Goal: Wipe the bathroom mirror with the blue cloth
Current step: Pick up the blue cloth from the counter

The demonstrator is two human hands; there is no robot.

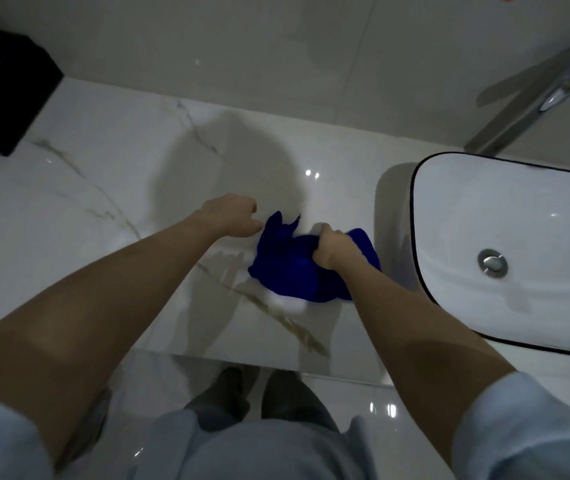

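Blue cloth lies bunched on the marble table, just left of the white sink. That is the whole of the head view's news about the task's thing.

The right hand grips the cloth from above, fingers curled into its folds near the middle. The left hand sits just beside the cloth's far-left corner with its fingers curled. Whether it pinches that corner or only hovers next to it, I cannot tell. A pale patch shows at the cloth's near edge (foam, glare or a lining, too blurred to say). A chrome faucet stands at the wall behind the sink, and a black box sits at the far left of the table. The mirror itself is out of view, presumably above the tiled wall.

The step in hand looks like gathering the cloth for the lift, so the wiping is not yet begun. To do this well, the loose folds should go into one flat pad, not a ball, so that a broad face meets the glass. If the left hand is free, it can catch the trailing corner and tuck it under. The cloth looks soft and limp, so a hanging tail would likely drag across the table or flop toward the sink. A firm grip over the folded pad, with the fingers spread behind it, should give even pressure on the mirror.
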